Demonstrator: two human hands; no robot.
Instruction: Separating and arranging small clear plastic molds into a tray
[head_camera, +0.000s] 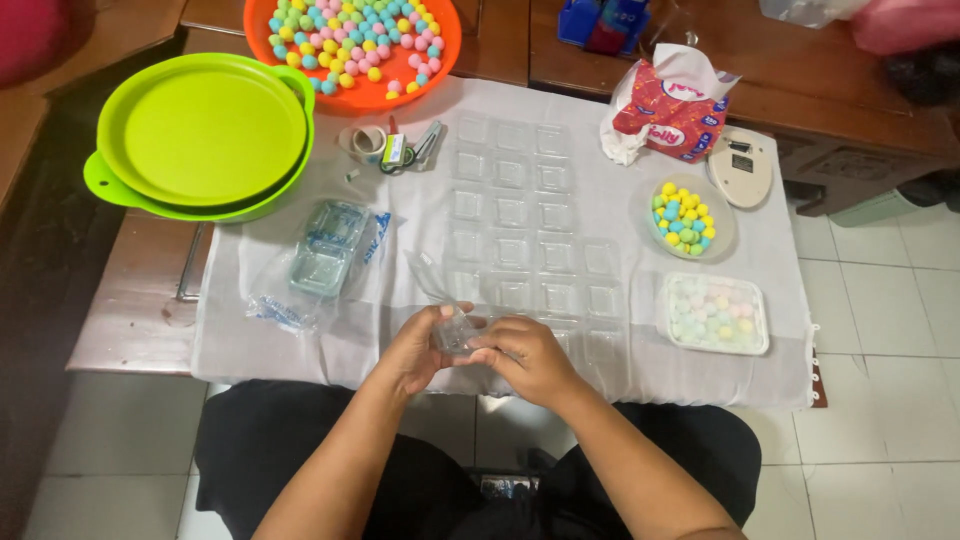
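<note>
At the near edge of the table, both hands meet over a small clear plastic container (455, 328). The left hand (418, 350) cups it from the left with fingers curled around it, and the right hand (528, 357) closes on its right side, so the two hands are together and clamped on the same piece. The container sits just above the white cloth (620, 380) that covers the wooden table (130, 310).

Just beyond the hands, rows of clear square plastic trays (525, 235) lie flat across the middle of the cloth. To the left lies a clear plastic bag holding more stacked clear containers (325, 250). Far left stand two stacked lime green round plastic basins (200, 135), and beyond them an orange round tray filled with small pastel balls (352, 45). Between these and the trays lies a roll of tape (366, 140).

On the right, a small clear bowl of yellow, green and blue balls (688, 215) sits near a closed clear rectangular box of pastel balls (714, 313). Farther off are a red and white tissue pack (668, 108) and a white oval kitchen scale (742, 165).
</note>
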